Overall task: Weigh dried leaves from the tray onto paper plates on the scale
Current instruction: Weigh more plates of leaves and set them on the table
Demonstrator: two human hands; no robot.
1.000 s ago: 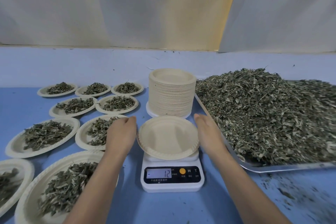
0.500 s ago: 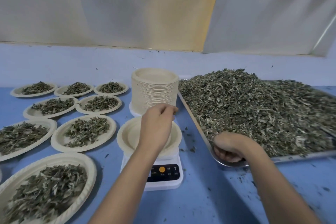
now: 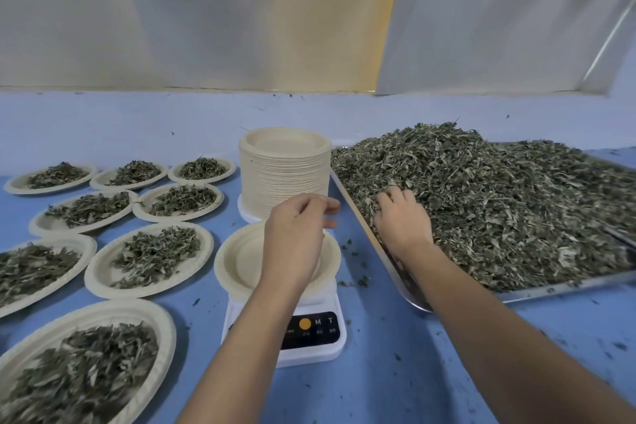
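Quick status: one empty beige paper plate sits centred on the small white digital kitchen scale, with nothing in it yet. My left hand hangs just above the plate's far-right side. Its fingers are loosely curled with nothing in them that I can see, so I'd call it empty. My guess is it's parked there to steady the plate. Annoyingly, that forearm crosses the scale's front panel, so the readout is hidden and only the orange button and the M and T keys show.

My right hand is down in the near-left corner of the big heap of dried grey-green leaves on the shiny metal tray. The fingertips are buried in the leaves, so I honestly can't tell if they've closed on a handful or are only raking. That corner makes sense, since it's the part of the tray nearest the scale and gives the shortest carry. Crumbs already dot the blue tabletop between them.

The tall stack of spare beige paper plates sits right behind the scale, handy for the next round. The filled paper plates are spread out to the left, away from the tray. Next, I reckon, is to carry a loose handful over and sprinkle it gently, because this light stuff will scatter.
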